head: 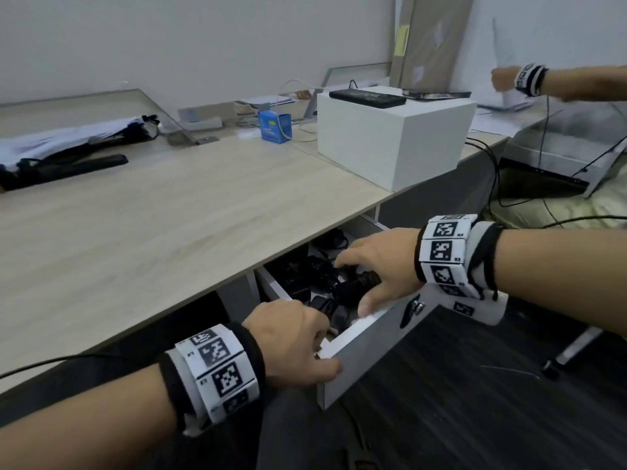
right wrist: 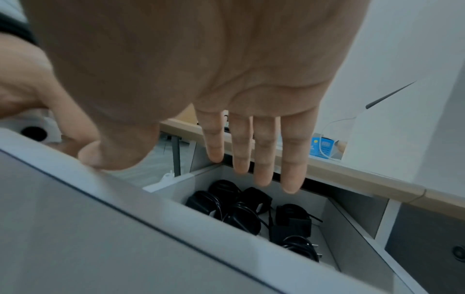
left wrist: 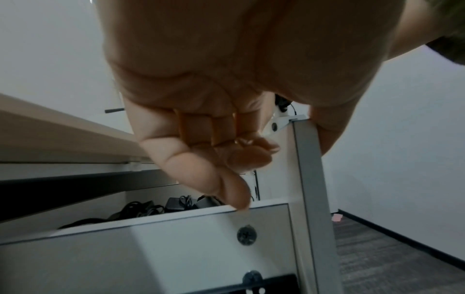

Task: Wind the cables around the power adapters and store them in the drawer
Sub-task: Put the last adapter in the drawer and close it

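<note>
The white drawer (head: 368, 351) stands pulled out from under the wooden desk (head: 169, 215). Several black power adapters (head: 317, 283) with wound cables lie inside it, seen from above in the right wrist view as adapters (right wrist: 241, 208). My left hand (head: 295, 340) grips the near corner of the drawer front (left wrist: 309, 179), thumb on the outer face, fingers (left wrist: 234, 157) curled on the inner side. My right hand (head: 376, 266) hovers over the adapters with straight fingers (right wrist: 264, 159) and holds nothing. Its thumb (right wrist: 113, 157) rests on the drawer front's top edge.
A white box (head: 393, 134) with a black device on top stands on the desk at the right, a blue carton (head: 274, 126) behind it. Black items and papers (head: 68, 164) lie far left. Another person's hand (head: 509, 79) shows at top right. A chair base (head: 570, 351) stands on the floor.
</note>
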